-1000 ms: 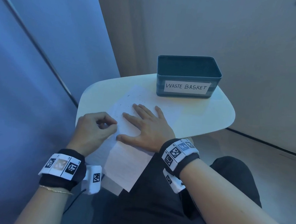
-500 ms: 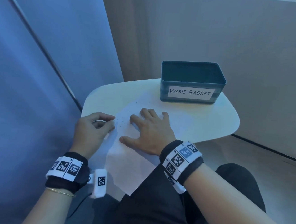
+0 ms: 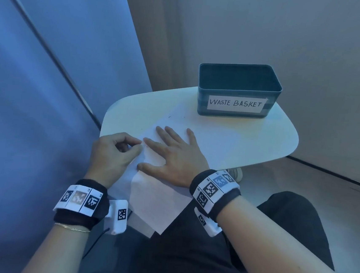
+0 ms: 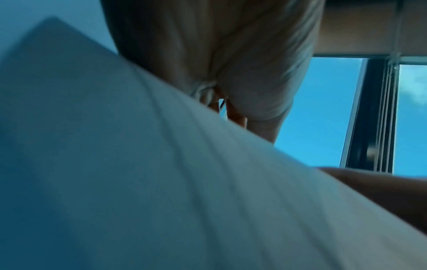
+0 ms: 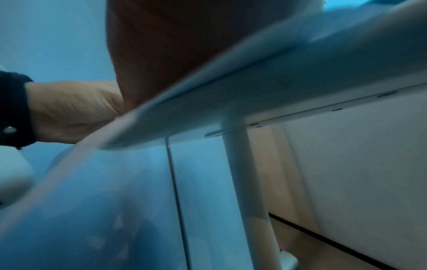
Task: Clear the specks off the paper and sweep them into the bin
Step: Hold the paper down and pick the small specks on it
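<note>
1. Right hand [image 3: 173, 157] lies flat on the paper [image 3: 155, 202], fingers straight and spread, pressing the sheet to the surface [image 3: 251, 138].
2. Left hand [image 3: 112, 152] sits at the paper's left edge with fingers curled and thumb meeting forefinger; it looks like a pinch on the edge or on a speck, but I cannot tell which.
3. Paper: a single thin white sheet, its far part on the surface and its near end hanging over the edge toward the lap. I judge it light and limp, so it will bend, crease or slide under a push.
4. Specks [image 3: 169, 117]: a few tiny dark grains show on the far part of the sheet, between the right hand and the bin [image 3: 236, 111]. They are likely near weightless and would scatter at a jolt.
5. Bin: a dark open box labelled as a waste basket, standing at the far side of the surface, well apart from both hands.
6. Best hold, in my view: take the sheet by two opposite edges, cup it slightly, and tip it over the bin.
</note>
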